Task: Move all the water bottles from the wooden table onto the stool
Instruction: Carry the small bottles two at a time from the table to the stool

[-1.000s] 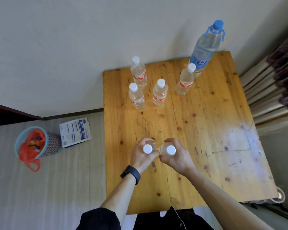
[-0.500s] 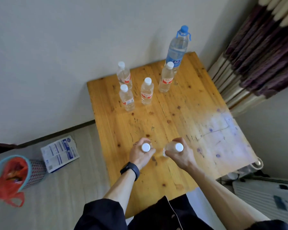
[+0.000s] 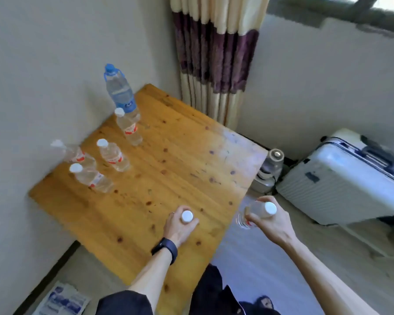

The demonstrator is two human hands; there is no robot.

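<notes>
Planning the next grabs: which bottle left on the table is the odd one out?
The tall bottle at the wall edge: blue cap and blue label, far bigger than the four small white-capped, red-labelled ones.

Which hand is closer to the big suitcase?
The right hand. It holds a bottle past the table's edge, just left of the suitcase. The left hand grips another bottle over the table, farther away.

Bottle labels [image 3: 130, 130] and floor packet [image 3: 62, 301] print blurred; nothing legible.
</notes>
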